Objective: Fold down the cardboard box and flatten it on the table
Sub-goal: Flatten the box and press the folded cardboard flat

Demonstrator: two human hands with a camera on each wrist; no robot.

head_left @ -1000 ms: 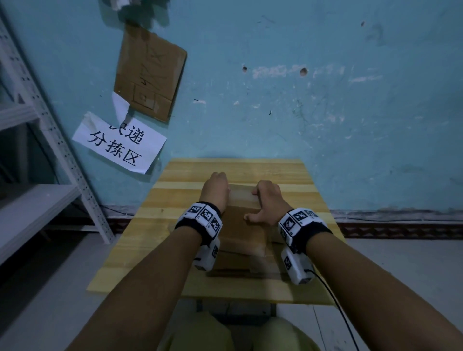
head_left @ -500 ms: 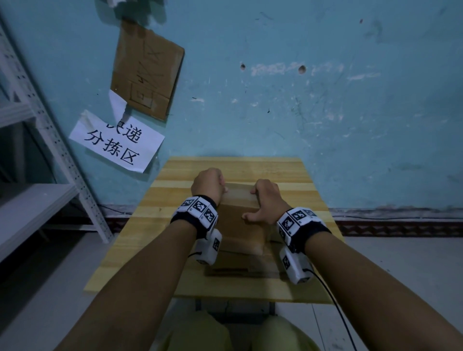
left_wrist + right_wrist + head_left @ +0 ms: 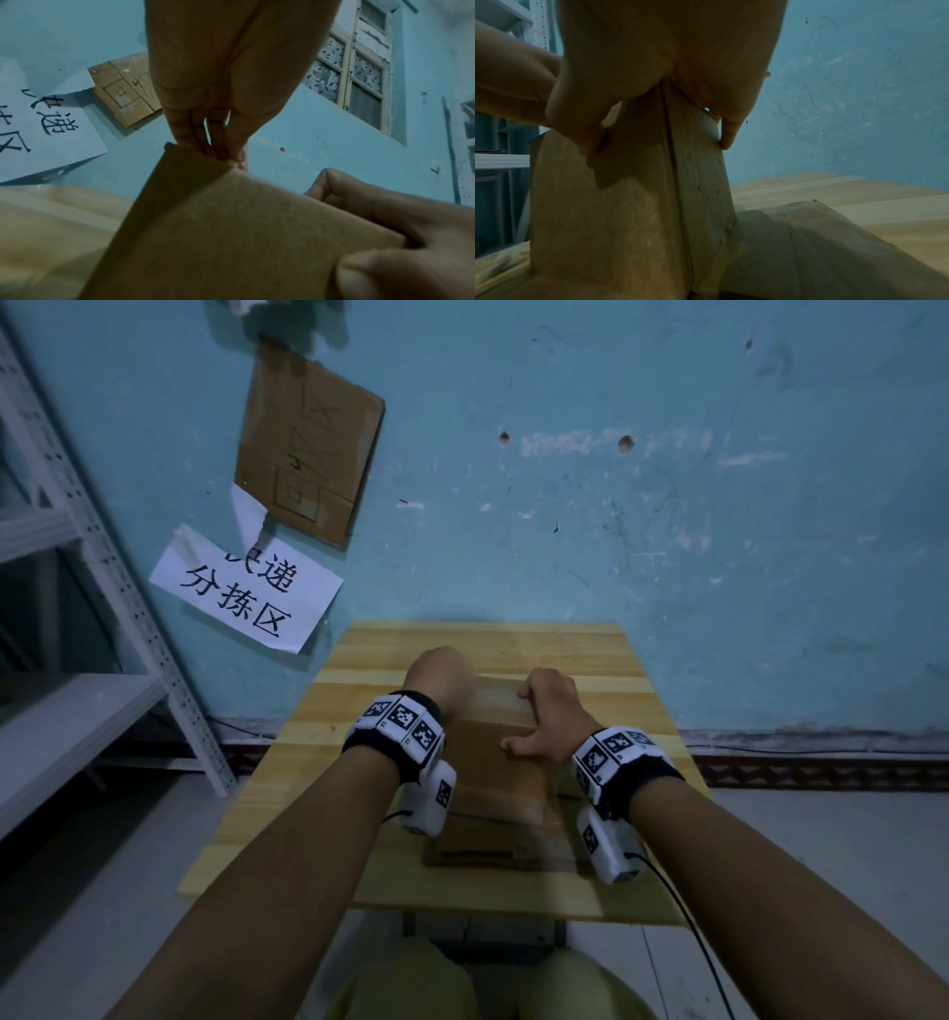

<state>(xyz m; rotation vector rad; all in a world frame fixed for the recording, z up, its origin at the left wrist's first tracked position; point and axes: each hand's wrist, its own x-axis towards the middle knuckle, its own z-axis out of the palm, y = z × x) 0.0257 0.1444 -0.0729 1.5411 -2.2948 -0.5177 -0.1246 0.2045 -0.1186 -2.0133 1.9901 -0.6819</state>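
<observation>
A brown cardboard box (image 3: pixel 493 762) stands partly collapsed on the wooden table (image 3: pixel 590 660), its top panel sloping up toward the far edge. My left hand (image 3: pixel 439 677) is at the far left corner; in the left wrist view its fingers (image 3: pixel 195 132) pinch that corner of the box (image 3: pixel 231 233). My right hand (image 3: pixel 534 716) grips the far right edge, thumb (image 3: pixel 577 121) on the near face and fingers curled over the back of the box (image 3: pixel 628 223). A loose flap (image 3: pixel 808 243) lies on the table to the right.
A blue wall rises right behind the table, with a paper sign (image 3: pixel 246 593) and a cardboard piece (image 3: pixel 308 444) stuck on it. A white metal shelf (image 3: pixel 77 711) stands at the left. Bare tabletop shows around the box.
My left hand has shifted slightly toward the far left corner and its wrist has risen a little. The right hand and the box have barely moved.
</observation>
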